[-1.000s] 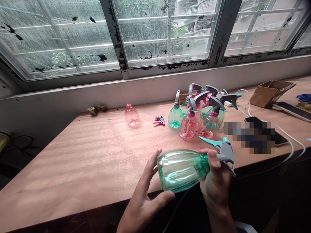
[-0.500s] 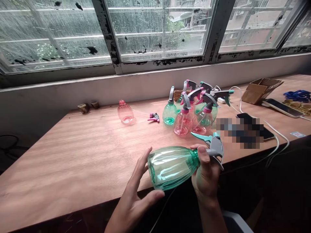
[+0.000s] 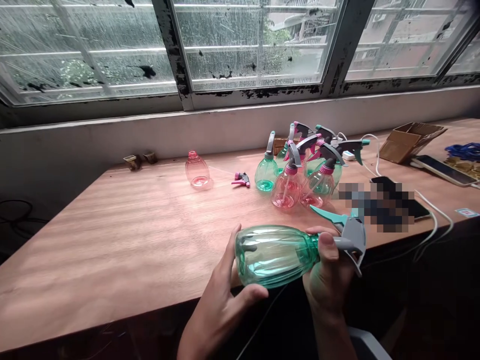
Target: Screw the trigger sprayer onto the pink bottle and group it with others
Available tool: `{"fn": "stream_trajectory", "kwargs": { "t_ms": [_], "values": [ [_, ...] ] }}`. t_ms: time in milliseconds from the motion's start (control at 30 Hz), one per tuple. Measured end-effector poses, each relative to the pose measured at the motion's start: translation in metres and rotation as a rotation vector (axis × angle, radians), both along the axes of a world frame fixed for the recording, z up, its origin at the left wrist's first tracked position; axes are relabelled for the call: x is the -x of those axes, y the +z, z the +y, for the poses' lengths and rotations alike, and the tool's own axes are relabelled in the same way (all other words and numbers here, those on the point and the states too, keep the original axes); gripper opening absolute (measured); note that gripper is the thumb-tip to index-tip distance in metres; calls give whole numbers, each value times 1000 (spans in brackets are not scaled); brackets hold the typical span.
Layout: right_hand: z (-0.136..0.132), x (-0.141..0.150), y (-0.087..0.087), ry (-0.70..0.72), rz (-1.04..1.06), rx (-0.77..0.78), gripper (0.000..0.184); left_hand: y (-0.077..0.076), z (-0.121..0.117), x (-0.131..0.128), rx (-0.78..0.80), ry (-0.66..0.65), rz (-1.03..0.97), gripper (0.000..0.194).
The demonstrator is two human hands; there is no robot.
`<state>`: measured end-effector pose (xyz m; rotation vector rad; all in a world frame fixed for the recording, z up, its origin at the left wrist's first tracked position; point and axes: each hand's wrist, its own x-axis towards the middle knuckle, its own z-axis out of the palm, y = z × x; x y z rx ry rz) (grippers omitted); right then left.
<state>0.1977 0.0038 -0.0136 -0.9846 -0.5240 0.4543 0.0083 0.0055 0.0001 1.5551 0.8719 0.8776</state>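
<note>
**Window, table and a green bottle on its side**

The window (image 3: 255, 55), streaked and dark-flecked, runs along the back. Below it stretches the wooden table (image 3: 112, 250). A group of sprayers (image 3: 285, 192), pink and green, stands upright towards its right half.

The green bottle (image 3: 275, 257) is up in the air over the table's near edge, base to the left, its grey spray head (image 3: 354, 237) to the right. The right hand (image 3: 330, 280) is clamped on its neck, thumb on top. The left hand (image 3: 219, 305) cups the base, thumb and fingers spread (whether it presses, I cannot tell).

Farther right sits an open box (image 3: 407, 142). Left of the sprayers an uncapped pink bottle (image 3: 197, 172) stands upright. A black phone (image 3: 422, 210) lies near the table's right front. Between pink bottle and sprayers lies a loose nozzle (image 3: 242, 180).
</note>
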Motion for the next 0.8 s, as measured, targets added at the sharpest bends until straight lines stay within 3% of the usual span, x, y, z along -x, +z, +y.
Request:
{"fn": "stream_trajectory", "kwargs": {
  "t_ms": [133, 267, 433, 567, 700, 800],
  "values": [
    [5, -2, 3, 38, 34, -11, 36, 4, 2, -4, -165, 65, 132, 94],
    [9, 1, 6, 111, 141, 23, 35, 4, 2, -5, -412, 129, 159, 76],
    [10, 4, 8, 101, 130, -28, 36, -1, 2, -2, -269, 76, -9, 96],
    [11, 6, 10, 136, 145, -28, 36, -3, 1, 5, -204, 79, -184, 80],
    [13, 8, 8, 175, 198, 4, 36, 5, -5, 11, -216, 89, 37, 82],
    [14, 3, 6, 168, 248, 33, 35, 10, -10, 9, -239, 111, 185, 73]
  ]
}}
